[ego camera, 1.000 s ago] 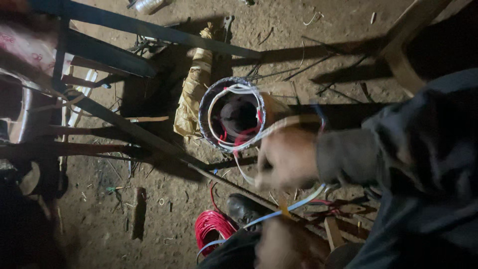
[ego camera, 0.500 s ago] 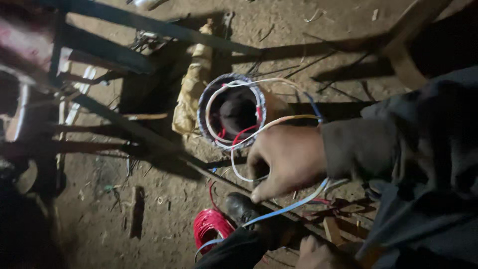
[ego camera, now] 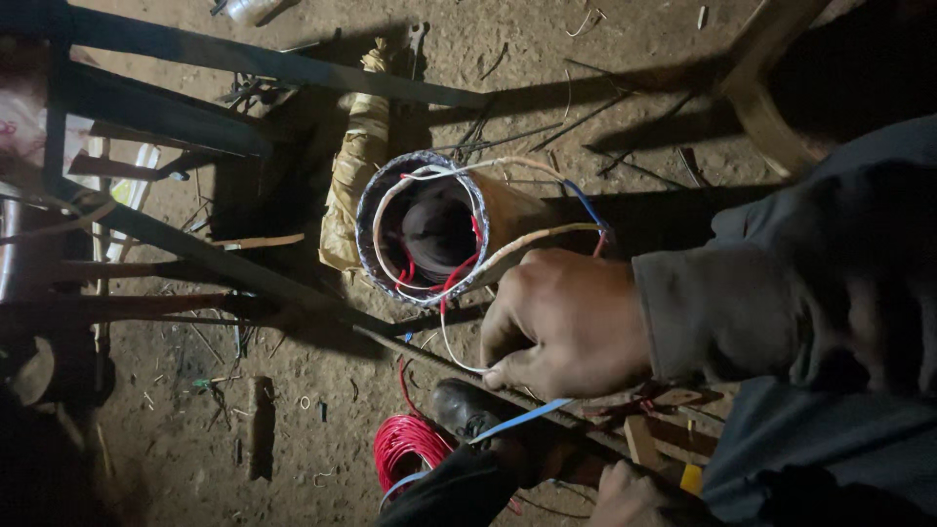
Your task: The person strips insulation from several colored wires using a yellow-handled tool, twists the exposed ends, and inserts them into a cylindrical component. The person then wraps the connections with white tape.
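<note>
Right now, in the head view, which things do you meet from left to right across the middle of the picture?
Dark metal bars → yellowish wrapped bundle → round motor housing with wires → hand pinching a white wire → dark sleeve.

The right hand (ego camera: 566, 322) comes in from the right edge on a forearm covered to the wrist by a dark grey sleeve. Its back faces up, knuckles raised, and the fingers (ego camera: 512, 376) curl down and inward into a loose fist, their tips tucked under towards the palm and pinched together with the thumb. The left hand (ego camera: 625, 493) sits below and slightly right of those fingers, at the bottom edge. Only its knuckles show, bent closed; the rest is cut off, and its grip cannot be judged.
</note>
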